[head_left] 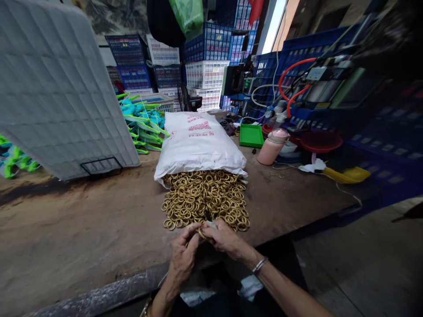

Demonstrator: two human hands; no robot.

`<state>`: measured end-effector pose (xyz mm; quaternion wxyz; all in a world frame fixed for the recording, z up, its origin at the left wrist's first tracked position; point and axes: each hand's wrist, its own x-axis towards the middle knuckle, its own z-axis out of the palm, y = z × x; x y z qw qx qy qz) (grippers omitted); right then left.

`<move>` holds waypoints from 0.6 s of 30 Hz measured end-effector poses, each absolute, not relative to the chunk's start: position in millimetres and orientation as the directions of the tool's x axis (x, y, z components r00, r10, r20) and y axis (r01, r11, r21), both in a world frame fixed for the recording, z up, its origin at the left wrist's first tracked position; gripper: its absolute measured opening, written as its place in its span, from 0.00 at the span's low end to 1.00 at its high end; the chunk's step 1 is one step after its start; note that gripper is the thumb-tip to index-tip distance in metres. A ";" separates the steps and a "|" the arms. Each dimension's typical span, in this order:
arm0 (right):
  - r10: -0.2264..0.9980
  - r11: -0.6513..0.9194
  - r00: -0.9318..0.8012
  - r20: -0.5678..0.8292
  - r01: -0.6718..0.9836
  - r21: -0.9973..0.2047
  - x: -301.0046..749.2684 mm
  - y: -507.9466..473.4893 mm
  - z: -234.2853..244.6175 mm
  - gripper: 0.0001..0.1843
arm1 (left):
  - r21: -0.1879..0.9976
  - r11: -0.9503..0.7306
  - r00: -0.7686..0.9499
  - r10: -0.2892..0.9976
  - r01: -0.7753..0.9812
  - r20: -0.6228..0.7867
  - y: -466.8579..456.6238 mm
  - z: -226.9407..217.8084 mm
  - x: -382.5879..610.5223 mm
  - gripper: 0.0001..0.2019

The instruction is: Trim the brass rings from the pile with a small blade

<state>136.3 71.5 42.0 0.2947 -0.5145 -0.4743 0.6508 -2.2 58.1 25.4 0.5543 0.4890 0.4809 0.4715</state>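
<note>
My left hand (185,252) is closed around a gold-coloured ring (200,232) at its fingertips. More ring edges show under its fingers, but I cannot count them. My right hand (224,239) meets it from the right, its fingers pinched close to the same ring. A small pale grey piece (210,225) shows at the right fingertips; its kind is unclear. Just beyond both hands lies a heap of gold-coloured rings (205,198), spilling from the open end of a white sack (201,149) with red print.
A quilted white panel (66,88) stands on the left, near green and blue hangers (145,123). On the right are a green tray (251,135), a pink bottle (272,146), a red dish (321,141) and a machine with orange hoses (317,83). Crates (208,42) are stacked behind.
</note>
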 end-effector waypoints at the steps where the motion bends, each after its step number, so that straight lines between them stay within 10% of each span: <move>1: 0.854 -0.401 -0.318 -0.412 0.101 -0.910 135.8 71.2 44.3 0.09 | 0.998 0.044 0.119 0.992 -0.038 -0.039 58.2 25.0 -3.6 0.11; 9: 0.828 -0.450 -0.322 -0.459 0.107 -0.886 133.1 69.6 43.8 0.07 | 0.992 -0.091 0.068 0.994 0.084 0.085 56.4 26.6 -7.0 0.06; 18: 0.990 -0.013 -0.124 -0.067 0.394 -0.919 130.8 69.1 48.3 0.15 | 0.927 -0.266 0.015 0.962 0.263 0.272 57.4 22.0 -7.6 0.03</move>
